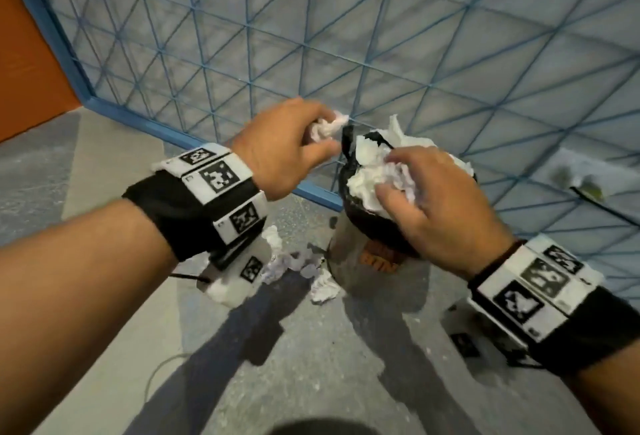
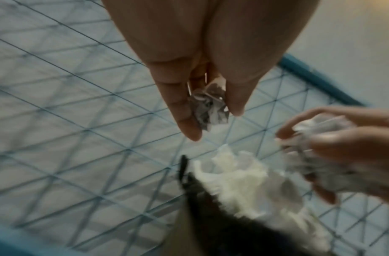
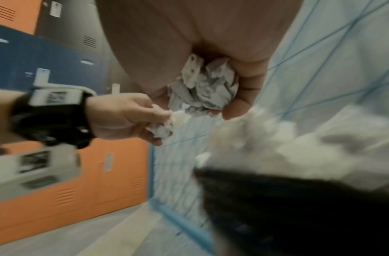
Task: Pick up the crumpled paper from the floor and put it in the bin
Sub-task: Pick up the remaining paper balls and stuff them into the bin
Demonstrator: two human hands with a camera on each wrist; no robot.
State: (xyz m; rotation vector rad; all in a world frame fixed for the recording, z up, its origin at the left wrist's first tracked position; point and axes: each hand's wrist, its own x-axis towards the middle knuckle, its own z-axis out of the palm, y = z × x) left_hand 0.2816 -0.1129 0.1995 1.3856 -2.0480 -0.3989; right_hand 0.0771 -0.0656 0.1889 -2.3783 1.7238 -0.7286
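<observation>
A small bin [image 1: 353, 261] with a black liner stands on the floor, heaped with white crumpled paper [image 1: 367, 171]. My right hand [image 1: 398, 178] is right over its mouth and grips a crumpled paper ball [image 3: 202, 90] against the heap. My left hand [image 1: 325, 136] hovers just left of the bin's rim, pinching a smaller crumpled ball [image 2: 210, 105] between thumb and fingers. More crumpled paper pieces [image 1: 304, 272] lie on the floor at the bin's left foot, partly hidden by my left wrist.
A blue metal grille [image 1: 346, 36] on frosted panels stands right behind the bin. Orange and blue lockers [image 3: 68, 181] stand to the left. A cable [image 1: 595, 199] and a small object lie on the floor at the right. The grey floor runs toward me.
</observation>
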